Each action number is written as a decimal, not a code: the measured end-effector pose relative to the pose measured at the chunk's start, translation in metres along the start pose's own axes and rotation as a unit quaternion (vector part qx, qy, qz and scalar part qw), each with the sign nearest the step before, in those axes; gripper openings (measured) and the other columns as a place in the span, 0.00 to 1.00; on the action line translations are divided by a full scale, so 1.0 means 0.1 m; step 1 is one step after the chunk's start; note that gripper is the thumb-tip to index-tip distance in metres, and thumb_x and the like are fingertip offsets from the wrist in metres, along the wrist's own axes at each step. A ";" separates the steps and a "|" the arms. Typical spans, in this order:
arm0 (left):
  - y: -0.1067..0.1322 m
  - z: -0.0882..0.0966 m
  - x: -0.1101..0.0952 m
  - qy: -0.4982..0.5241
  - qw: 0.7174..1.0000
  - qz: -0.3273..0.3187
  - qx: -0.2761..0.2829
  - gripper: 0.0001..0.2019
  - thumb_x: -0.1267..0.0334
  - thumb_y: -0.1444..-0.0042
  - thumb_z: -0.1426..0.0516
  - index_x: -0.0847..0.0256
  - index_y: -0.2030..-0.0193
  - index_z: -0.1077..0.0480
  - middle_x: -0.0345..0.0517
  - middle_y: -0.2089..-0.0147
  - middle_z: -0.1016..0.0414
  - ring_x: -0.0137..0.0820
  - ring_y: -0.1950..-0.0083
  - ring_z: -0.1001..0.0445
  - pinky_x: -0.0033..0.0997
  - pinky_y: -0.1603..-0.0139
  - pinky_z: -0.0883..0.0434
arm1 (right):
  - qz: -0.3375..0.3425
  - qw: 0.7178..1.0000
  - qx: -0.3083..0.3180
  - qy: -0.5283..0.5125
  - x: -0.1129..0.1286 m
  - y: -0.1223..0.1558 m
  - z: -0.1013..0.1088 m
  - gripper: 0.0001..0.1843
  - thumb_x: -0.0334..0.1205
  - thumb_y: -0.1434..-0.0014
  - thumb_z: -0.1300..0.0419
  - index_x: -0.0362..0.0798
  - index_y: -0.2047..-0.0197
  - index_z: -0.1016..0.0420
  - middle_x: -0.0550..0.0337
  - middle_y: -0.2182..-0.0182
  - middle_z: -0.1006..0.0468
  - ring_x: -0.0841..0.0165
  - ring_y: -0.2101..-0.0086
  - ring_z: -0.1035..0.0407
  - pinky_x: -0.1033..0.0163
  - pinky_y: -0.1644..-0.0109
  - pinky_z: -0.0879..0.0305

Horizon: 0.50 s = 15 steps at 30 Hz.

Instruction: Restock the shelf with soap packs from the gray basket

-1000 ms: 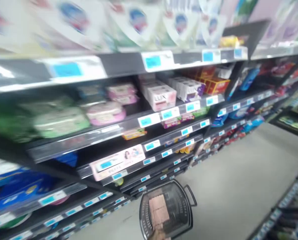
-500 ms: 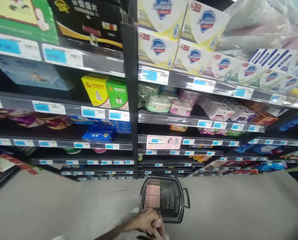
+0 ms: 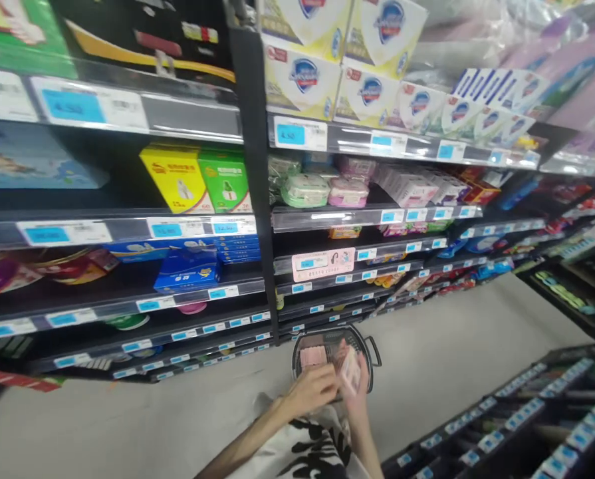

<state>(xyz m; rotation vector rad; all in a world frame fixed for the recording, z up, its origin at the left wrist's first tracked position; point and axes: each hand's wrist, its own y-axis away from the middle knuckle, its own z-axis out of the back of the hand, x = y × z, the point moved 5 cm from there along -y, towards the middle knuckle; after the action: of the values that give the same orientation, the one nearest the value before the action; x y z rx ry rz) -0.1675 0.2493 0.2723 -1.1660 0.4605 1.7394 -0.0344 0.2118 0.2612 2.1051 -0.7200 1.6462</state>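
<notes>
Low in the middle, my left hand (image 3: 313,391) and my right hand (image 3: 356,398) meet over a dark plastic shopping basket (image 3: 370,346) standing on the floor. Between them is a small pink-and-white packet (image 3: 350,370). My right hand grips it from below; my left hand's curled fingers touch its left side. Pink packets (image 3: 311,357) lie in the basket's left half. Both hands are slightly blurred.
A tall dark shelving unit (image 3: 250,166) runs along the left and back, stocked with soap boxes (image 3: 302,76), yellow and green boxes (image 3: 197,179), blue packs (image 3: 187,269) and wipes. Grey aisle floor (image 3: 451,346) stretches to the right. Another low shelf (image 3: 526,419) stands at the lower right.
The view swung from right to facing the shelves, then tilted. My left hand came up over the basket, my right hand joined it, and a pink-and-white packet appeared between them.
</notes>
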 end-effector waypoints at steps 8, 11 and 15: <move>0.00 0.06 -0.04 0.156 0.978 0.098 -0.094 0.39 0.63 0.56 0.27 0.54 0.37 0.35 0.58 0.34 0.35 0.48 0.34 0.32 0.43 0.47 0.21 | -0.115 0.915 -0.267 -0.278 -0.03 0.22 0.19 0.25 0.44 0.52 0.28 0.52 0.50 0.25 0.63 0.58 0.17 0.67 0.62 0.22 0.61 0.56 0.23; 0.04 -0.04 0.02 0.157 0.976 0.117 -0.093 0.37 0.65 0.53 0.30 0.54 0.35 0.37 0.56 0.34 0.34 0.46 0.34 0.32 0.43 0.45 0.22 | -0.101 0.920 -0.273 -0.264 -0.01 0.32 0.09 0.26 0.45 0.50 0.28 0.53 0.47 0.25 0.61 0.54 0.17 0.65 0.58 0.22 0.59 0.52 0.23; 0.09 -0.04 0.10 0.155 0.976 0.125 -0.091 0.33 0.66 0.51 0.31 0.55 0.38 0.34 0.55 0.34 0.31 0.44 0.36 0.28 0.41 0.45 0.21 | -0.101 0.915 -0.280 -0.272 -0.06 0.40 0.07 0.22 0.50 0.45 0.32 0.54 0.49 0.24 0.63 0.54 0.18 0.66 0.56 0.22 0.60 0.51 0.24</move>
<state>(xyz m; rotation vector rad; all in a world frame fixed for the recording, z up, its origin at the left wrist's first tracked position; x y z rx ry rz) -0.1737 0.2470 0.2604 -1.5790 0.6703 1.8474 -0.0535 0.1767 0.2529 2.0955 -0.9570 0.6189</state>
